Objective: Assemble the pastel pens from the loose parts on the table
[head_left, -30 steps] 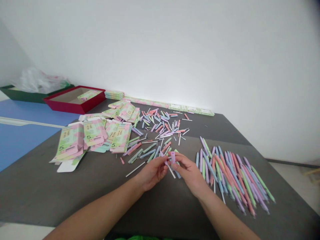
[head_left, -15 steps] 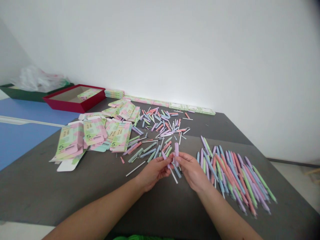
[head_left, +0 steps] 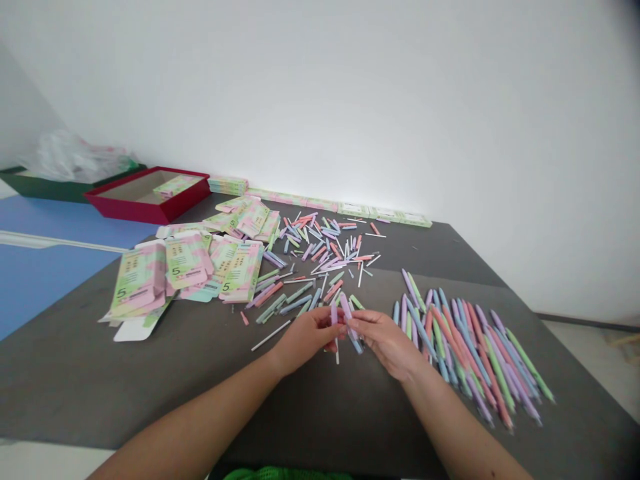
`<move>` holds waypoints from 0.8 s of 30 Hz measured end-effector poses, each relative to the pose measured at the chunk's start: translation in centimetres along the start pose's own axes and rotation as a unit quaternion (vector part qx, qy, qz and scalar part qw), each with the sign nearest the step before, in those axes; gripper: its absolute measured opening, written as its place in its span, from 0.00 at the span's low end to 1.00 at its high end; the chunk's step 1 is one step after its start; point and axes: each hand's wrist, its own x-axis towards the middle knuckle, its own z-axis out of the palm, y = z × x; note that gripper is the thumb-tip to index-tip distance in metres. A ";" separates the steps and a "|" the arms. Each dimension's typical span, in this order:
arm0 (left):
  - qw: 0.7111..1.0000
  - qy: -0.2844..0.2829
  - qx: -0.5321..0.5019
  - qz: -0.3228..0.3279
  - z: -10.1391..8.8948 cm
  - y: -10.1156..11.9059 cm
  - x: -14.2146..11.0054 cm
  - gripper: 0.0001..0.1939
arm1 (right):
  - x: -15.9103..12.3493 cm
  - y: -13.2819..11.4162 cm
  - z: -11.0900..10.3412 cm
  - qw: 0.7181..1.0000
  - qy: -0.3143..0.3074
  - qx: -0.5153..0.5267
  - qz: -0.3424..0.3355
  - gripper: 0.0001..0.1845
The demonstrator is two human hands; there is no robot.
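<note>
Between thumb and fingers of my left hand (head_left: pixel 307 337) is a purple pen piece (head_left: pixel 334 313), held nearly upright, with a white refill (head_left: pixel 337 356) sticking out below it. My right hand (head_left: pixel 385 339) pinches a purple pen barrel (head_left: pixel 346 307), its top leaning left. The two pieces are close together; whether they touch I cannot tell. Just beyond the fingers lie loose pen parts (head_left: pixel 300 293) in purple, blue, green and coral, mixed with white refills. To the right of my right hand spreads a pile of pastel pens (head_left: pixel 465 347), lying lengthwise.
Flattened printed cartons (head_left: pixel 187 260) are heaped on the left of the dark table (head_left: pixel 200 400). Behind them stand a red tray (head_left: pixel 135 212) and a green tray (head_left: pixel 50 188) with plastic bags (head_left: pixel 75 159). A row of small boxes (head_left: pixel 320 204) runs along the wall.
The purple piece with the refill in my left hand has swung from slanted to nearly upright. The barrel in my right hand has dropped slightly and now tilts left.
</note>
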 end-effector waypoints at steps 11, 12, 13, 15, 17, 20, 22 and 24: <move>0.998 0.057 -0.022 -0.021 0.1 -1.3 0.8 0.12 | 0.7 0.9 0.9 0.998 0.044 -0.050 0.001 0.19; 0.997 0.062 -0.028 -0.028 0.1 -1.5 0.8 0.13 | 0.8 0.9 1.0 0.998 0.045 -0.052 0.009 0.19; 0.997 0.067 -0.032 -0.034 0.1 -1.6 0.9 0.13 | 0.9 0.9 1.1 0.997 0.048 -0.054 0.015 0.18; 0.996 0.074 -0.036 -0.038 0.0 -1.9 1.0 0.12 | 1.0 0.8 1.3 0.997 0.058 -0.057 0.019 0.17; 0.995 0.081 -0.043 -0.033 -0.1 -1.9 1.0 0.12 | 1.1 0.7 1.6 0.996 0.061 -0.055 0.019 0.16; 0.993 0.094 -0.064 -0.028 -0.2 -1.8 1.1 0.12 | 0.9 0.5 1.8 0.997 0.057 -0.049 0.006 0.15; 0.991 0.098 -0.081 -0.028 -0.2 -1.8 1.1 0.12 | 0.8 0.3 2.0 0.998 0.054 -0.042 -0.003 0.16; 0.989 0.100 -0.105 -0.029 -0.3 -1.7 1.1 0.12 | 0.5 0.1 2.1 0.998 0.053 -0.028 -0.005 0.17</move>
